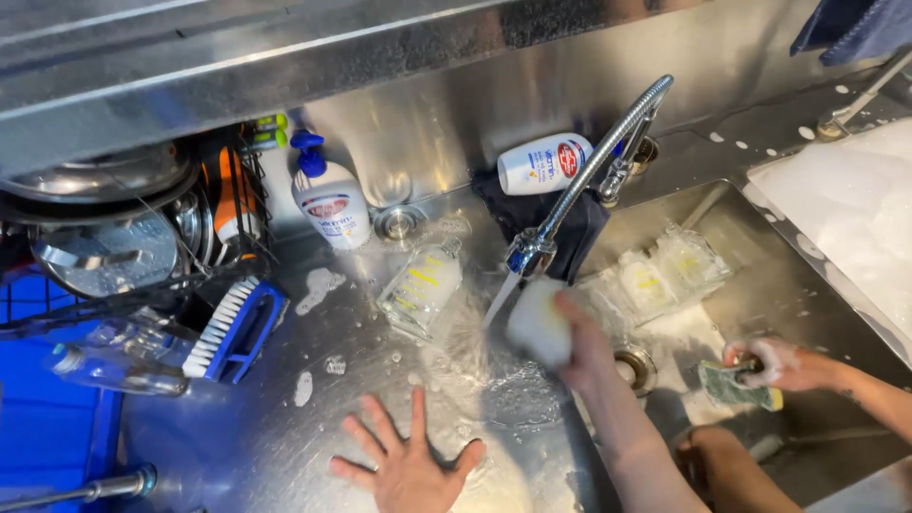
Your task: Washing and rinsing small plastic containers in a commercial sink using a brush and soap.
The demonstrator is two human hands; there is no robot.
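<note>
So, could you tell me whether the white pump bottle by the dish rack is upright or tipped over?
Upright: the pump bottle stands on its base with its blue pump on top.

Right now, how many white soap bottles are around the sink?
2. One pump bottle with a blue top stands by the dish rack; one white bottle lies on its side behind the faucet. The rack may hide others.
</note>
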